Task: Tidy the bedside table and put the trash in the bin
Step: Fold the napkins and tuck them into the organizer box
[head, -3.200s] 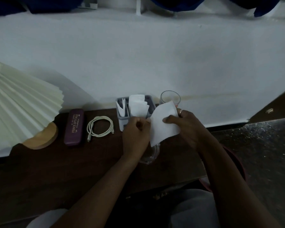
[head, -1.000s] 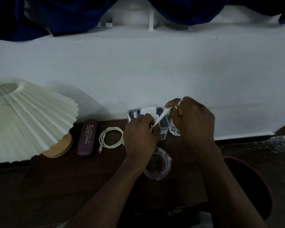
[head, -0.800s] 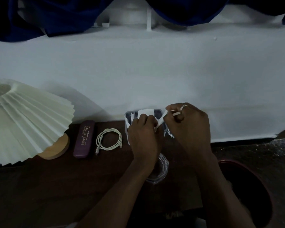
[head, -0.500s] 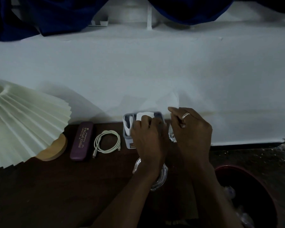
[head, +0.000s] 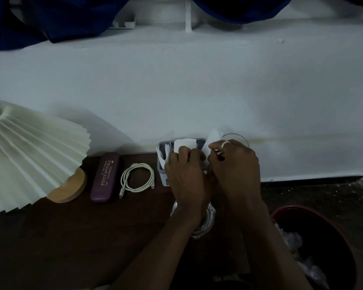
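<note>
Both hands are bunched up at the grey holder (head: 163, 164) at the back of the table (head: 71, 237). The right hand (head: 235, 166) is pinching a folded white paper (head: 212, 141) just above the holder's right end, with a ring (head: 225, 144) showing on one finger. The left hand (head: 187, 174) has its fingers curled, tips against the same paper and another sheet (head: 184, 144) standing in the holder. Can't tell if it's really gripping. A glass dish (head: 208, 222) sits under the left wrist and a glass (head: 237, 136) is behind the right hand. The bin (head: 291, 212) is lower right, off the table, with clear plastic (head: 293, 241) inside.
</note>
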